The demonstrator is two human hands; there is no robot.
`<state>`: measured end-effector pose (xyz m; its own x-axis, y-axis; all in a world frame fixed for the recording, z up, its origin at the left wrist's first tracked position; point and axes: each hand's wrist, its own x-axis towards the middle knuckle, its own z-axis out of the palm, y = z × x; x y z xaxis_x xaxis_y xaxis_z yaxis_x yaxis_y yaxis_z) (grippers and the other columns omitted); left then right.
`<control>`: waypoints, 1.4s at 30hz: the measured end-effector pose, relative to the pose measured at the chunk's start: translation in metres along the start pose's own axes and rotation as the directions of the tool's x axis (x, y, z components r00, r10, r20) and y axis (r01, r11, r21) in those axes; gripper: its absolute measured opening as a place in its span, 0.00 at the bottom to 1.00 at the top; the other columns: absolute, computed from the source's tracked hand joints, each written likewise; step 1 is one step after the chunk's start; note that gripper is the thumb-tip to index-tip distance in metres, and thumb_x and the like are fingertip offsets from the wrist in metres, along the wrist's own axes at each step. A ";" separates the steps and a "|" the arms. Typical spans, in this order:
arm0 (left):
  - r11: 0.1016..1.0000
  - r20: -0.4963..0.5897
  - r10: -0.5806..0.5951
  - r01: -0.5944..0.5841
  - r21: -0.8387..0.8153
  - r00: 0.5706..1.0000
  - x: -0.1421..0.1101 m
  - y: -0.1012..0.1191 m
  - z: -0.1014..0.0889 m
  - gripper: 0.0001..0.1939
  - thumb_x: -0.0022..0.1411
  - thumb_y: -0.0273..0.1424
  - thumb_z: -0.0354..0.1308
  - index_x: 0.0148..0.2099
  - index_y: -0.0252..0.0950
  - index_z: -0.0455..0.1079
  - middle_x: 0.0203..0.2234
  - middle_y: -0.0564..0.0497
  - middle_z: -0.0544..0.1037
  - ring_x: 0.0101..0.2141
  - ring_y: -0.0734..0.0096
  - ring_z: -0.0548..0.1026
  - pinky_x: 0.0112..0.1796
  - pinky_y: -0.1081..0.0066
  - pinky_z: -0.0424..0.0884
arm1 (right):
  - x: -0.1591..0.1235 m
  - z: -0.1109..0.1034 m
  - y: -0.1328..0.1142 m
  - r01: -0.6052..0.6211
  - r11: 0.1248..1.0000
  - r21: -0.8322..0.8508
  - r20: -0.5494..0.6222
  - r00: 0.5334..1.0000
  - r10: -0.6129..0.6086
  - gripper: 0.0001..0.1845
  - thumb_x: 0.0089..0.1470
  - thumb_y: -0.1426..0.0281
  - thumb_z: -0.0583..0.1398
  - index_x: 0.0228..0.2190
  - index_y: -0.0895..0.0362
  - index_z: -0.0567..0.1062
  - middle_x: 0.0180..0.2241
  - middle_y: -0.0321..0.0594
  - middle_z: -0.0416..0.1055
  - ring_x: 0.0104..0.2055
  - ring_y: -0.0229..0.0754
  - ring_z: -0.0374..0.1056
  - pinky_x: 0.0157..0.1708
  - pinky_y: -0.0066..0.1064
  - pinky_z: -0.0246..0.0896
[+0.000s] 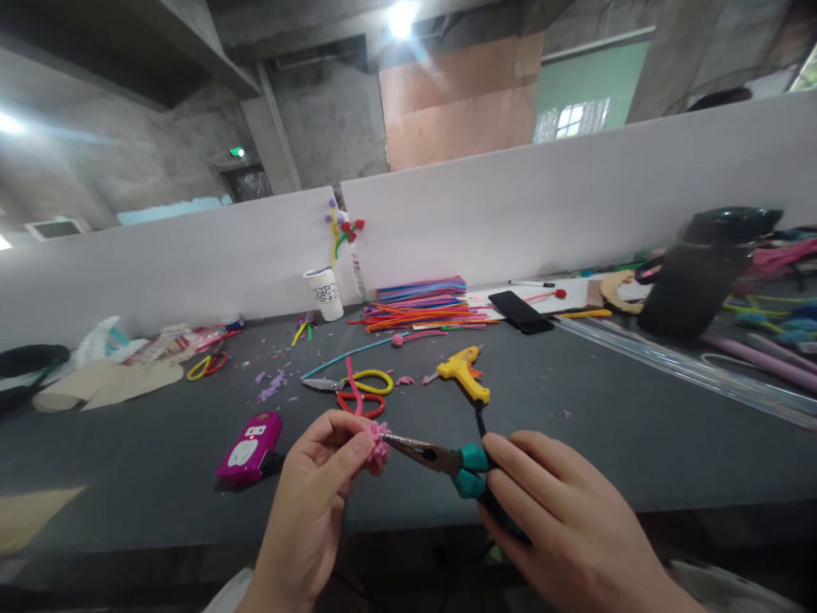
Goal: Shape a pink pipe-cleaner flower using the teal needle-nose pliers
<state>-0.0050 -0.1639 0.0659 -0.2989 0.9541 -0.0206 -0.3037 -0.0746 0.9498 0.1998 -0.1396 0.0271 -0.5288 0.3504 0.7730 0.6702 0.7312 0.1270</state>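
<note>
My left hand (316, 494) pinches a small pink fuzzy pipe-cleaner piece (377, 443) between thumb and fingers, just above the near edge of the dark table (606, 426). A pink stem rises from the piece. My right hand (562, 519) is closed round the teal handles of needle-nose pliers (440, 460). The plier tips touch the pink piece from the right.
On the table lie a yellow glue gun (465, 372), yellow-handled scissors (357, 383), a red pipe-cleaner loop (361, 403), a magenta power strip (248, 447), a stack of coloured pipe cleaners (418, 302), a paper cup (327, 294), a black phone (520, 311) and a black jar (699, 272). White dividers stand behind.
</note>
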 end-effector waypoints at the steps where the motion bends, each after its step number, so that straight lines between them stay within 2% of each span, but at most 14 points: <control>1: 1.000 0.003 0.003 -0.003 0.000 1.000 0.000 0.000 0.000 0.10 0.44 0.32 0.71 0.27 0.35 0.74 0.20 0.54 0.76 0.23 0.78 0.71 0.25 0.80 0.66 | 0.000 0.000 0.000 0.000 1.000 -0.009 0.002 1.000 0.000 0.11 0.56 0.77 0.51 0.25 0.56 0.68 0.33 0.40 0.74 0.33 0.44 0.64 0.30 0.36 0.58; 9: 1.000 0.020 0.007 -0.007 0.021 1.000 0.000 0.001 0.000 0.08 0.46 0.31 0.70 0.27 0.35 0.74 0.20 0.54 0.76 0.23 0.79 0.70 0.25 0.81 0.64 | -0.003 0.002 -0.001 -0.016 0.999 -0.032 0.037 0.999 0.017 0.10 0.56 0.78 0.52 0.25 0.55 0.67 0.34 0.39 0.73 0.34 0.43 0.64 0.33 0.36 0.56; 16: 1.000 0.017 0.007 -0.008 0.021 1.000 0.002 -0.003 -0.003 0.08 0.47 0.31 0.69 0.28 0.35 0.74 0.23 0.53 0.76 0.24 0.78 0.70 0.25 0.80 0.65 | 0.002 -0.001 0.000 -0.014 1.000 -0.018 -0.007 1.000 0.014 0.11 0.57 0.77 0.52 0.25 0.55 0.68 0.34 0.40 0.74 0.34 0.43 0.65 0.35 0.35 0.59; 21: 1.000 0.043 -0.005 0.006 -0.009 0.999 0.001 -0.002 -0.003 0.06 0.49 0.30 0.68 0.31 0.35 0.74 0.23 0.53 0.76 0.24 0.77 0.71 0.24 0.79 0.66 | 0.008 -0.009 0.005 -0.128 0.978 0.167 -0.003 0.991 0.130 0.04 0.54 0.73 0.56 0.28 0.55 0.71 0.38 0.44 0.74 0.39 0.45 0.68 0.39 0.36 0.65; 24: 0.999 0.024 0.002 -0.001 -0.033 1.000 0.000 -0.001 -0.003 0.11 0.47 0.28 0.69 0.36 0.36 0.76 0.26 0.51 0.79 0.27 0.72 0.75 0.28 0.76 0.70 | 0.007 -0.013 0.008 -0.165 0.956 0.242 0.019 0.986 0.166 0.04 0.53 0.73 0.56 0.29 0.55 0.71 0.37 0.45 0.73 0.38 0.43 0.70 0.37 0.35 0.67; 28: 0.998 0.057 0.004 -0.001 -0.059 0.998 -0.001 0.000 -0.003 0.11 0.47 0.27 0.69 0.36 0.35 0.78 0.28 0.49 0.80 0.30 0.71 0.77 0.32 0.75 0.72 | 0.005 -0.012 0.009 -0.139 0.962 0.237 0.009 0.990 0.140 0.05 0.53 0.74 0.56 0.29 0.55 0.72 0.37 0.43 0.75 0.37 0.43 0.70 0.37 0.33 0.68; 34: 1.000 0.066 -0.003 0.005 -0.026 0.998 -0.001 0.001 -0.002 0.09 0.47 0.27 0.69 0.34 0.35 0.79 0.25 0.50 0.80 0.25 0.73 0.75 0.26 0.77 0.69 | 0.003 -0.009 0.007 -0.081 0.981 0.177 -0.028 0.996 0.087 0.07 0.54 0.75 0.56 0.26 0.56 0.72 0.34 0.43 0.75 0.33 0.42 0.69 0.33 0.33 0.68; 42: 1.000 0.068 -0.003 0.004 -0.004 0.998 -0.002 0.002 -0.001 0.10 0.44 0.28 0.69 0.34 0.36 0.79 0.22 0.52 0.77 0.22 0.74 0.73 0.23 0.77 0.67 | 0.005 -0.010 0.007 -0.062 0.987 0.151 -0.022 0.998 0.067 0.08 0.54 0.75 0.55 0.27 0.55 0.72 0.34 0.43 0.75 0.33 0.42 0.70 0.33 0.33 0.69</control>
<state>-0.0057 -0.1663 0.0680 -0.2352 0.9719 -0.0024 -0.3079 -0.0722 0.9487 0.2075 -0.1385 0.0379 -0.4713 0.3852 0.7934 0.6154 0.7880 -0.0171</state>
